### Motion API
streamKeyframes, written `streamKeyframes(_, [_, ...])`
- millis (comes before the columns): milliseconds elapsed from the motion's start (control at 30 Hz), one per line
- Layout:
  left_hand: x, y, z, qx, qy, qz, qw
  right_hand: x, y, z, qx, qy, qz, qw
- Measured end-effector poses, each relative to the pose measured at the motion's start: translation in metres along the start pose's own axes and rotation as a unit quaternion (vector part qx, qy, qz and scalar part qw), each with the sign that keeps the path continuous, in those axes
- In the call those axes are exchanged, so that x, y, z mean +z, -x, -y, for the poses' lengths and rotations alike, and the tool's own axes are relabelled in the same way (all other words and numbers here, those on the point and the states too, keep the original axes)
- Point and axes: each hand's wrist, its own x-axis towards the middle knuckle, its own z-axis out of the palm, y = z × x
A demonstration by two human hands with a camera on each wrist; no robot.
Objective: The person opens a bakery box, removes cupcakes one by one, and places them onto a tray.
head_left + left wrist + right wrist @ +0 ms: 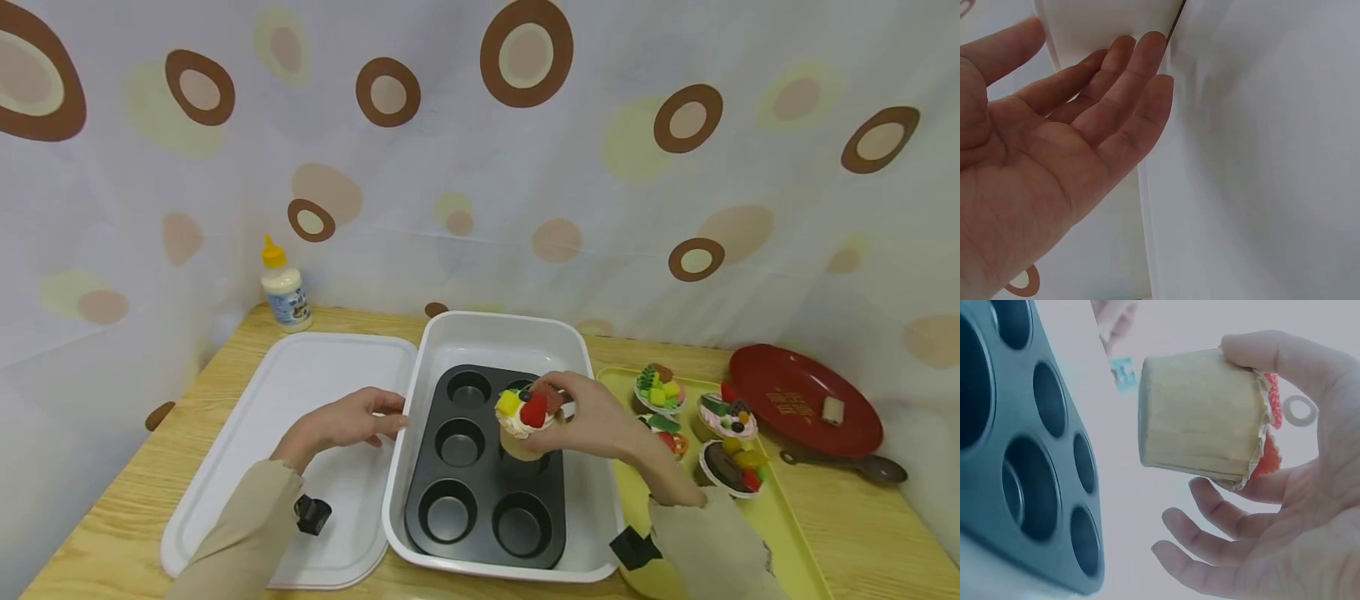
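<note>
My right hand (592,417) pinches a toy cupcake (519,442) by its upper edge, thumb on one side and forefinger on the other. White cream, a strawberry and yellow cubes top it; its tan paper cup (1200,415) shows whole in the right wrist view, with the other fingers apart from it. Below the cupcake lies a dark muffin pan (486,477) inside a white plastic tub (502,335). The pan's visible wells hold nothing. At the tub's left rim is my left hand (345,425), its relaxed fingertips (1155,94) right against the wall.
A flat white lid (337,525) lies left of the tub, with a yellow-capped bottle (288,296) behind it. To the right, a yellow tray (791,533) bears several toy cupcakes (731,467), beside a red plate (806,396) and a dark spoon (881,469).
</note>
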Motion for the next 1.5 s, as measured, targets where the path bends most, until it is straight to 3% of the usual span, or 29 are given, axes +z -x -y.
streamKeyframes(333, [0.0, 0.0, 0.001, 0.006, 0.005, 0.005, 1.0, -0.024, 0.048, -0.027, 0.027, 0.034, -0.083, 0.9956])
streamKeyframes(667, [0.0, 0.0, 0.003, 0.011, 0.01, 0.008, 0.9999, -0.038, 0.089, -0.062, 0.036, 0.074, -0.107, 0.9909])
streamKeyframes(833, [-0.001, 0.0, 0.004, 0.009, 0.006, 0.009, 0.9999, -0.04, 0.105, -0.083, 0.043, 0.057, -0.098, 0.9927])
streamKeyframes(1033, [-0.002, 0.0, 0.004, 0.009, 0.005, 0.009, 0.9999, -0.039, 0.117, -0.102, 0.094, 0.107, -0.063, 0.9878])
streamKeyframes(1200, [-0.001, 0.0, 0.004, 0.006, 0.009, 0.009, 0.9999, -0.033, 0.125, -0.117, 0.103, 0.112, -0.051, 0.9871])
streamKeyframes(1500, [-0.001, -0.001, 0.002, 0.001, 0.0, 0.003, 1.0, -0.026, 0.131, -0.134, 0.089, 0.041, -0.033, 0.9947])
